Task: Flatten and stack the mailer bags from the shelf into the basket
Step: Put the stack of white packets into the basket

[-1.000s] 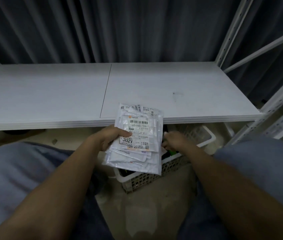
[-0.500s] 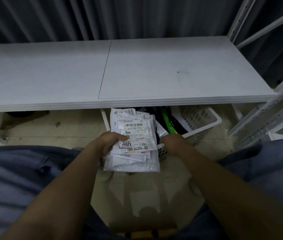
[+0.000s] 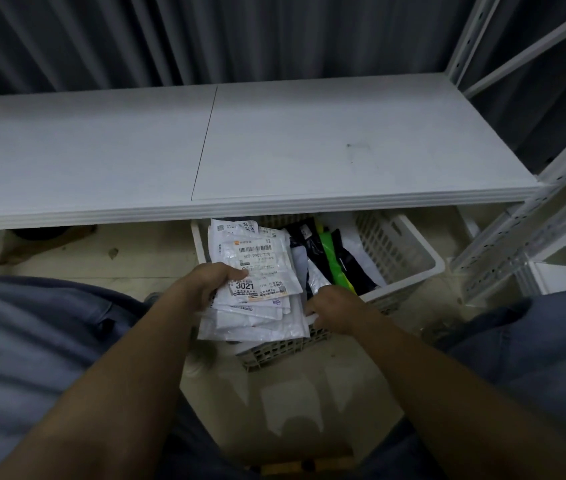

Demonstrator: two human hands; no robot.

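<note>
My left hand (image 3: 210, 284) grips a stack of white mailer bags (image 3: 257, 271) with printed labels, the top one marked 3021. The stack hangs over the left part of a white perforated basket (image 3: 413, 244) that stands on the floor, partly under the white shelf board (image 3: 274, 150). Inside the basket lie black, white and bright green bags (image 3: 330, 261). My right hand (image 3: 338, 306) is at the basket's near rim, just right of the stack, with its fingers curled over the rim. The stack hides the basket's left side.
White perforated steel uprights (image 3: 531, 220) of the rack stand at the right, close to the basket. A dark curtain (image 3: 240, 36) hangs behind the shelf. My knees in blue trousers (image 3: 32, 341) flank the pale floor (image 3: 292, 393) in front of the basket.
The stack in my left hand has come down from the shelf's front edge to over the basket. My right hand has stayed at the basket's rim. My view has tilted downward.
</note>
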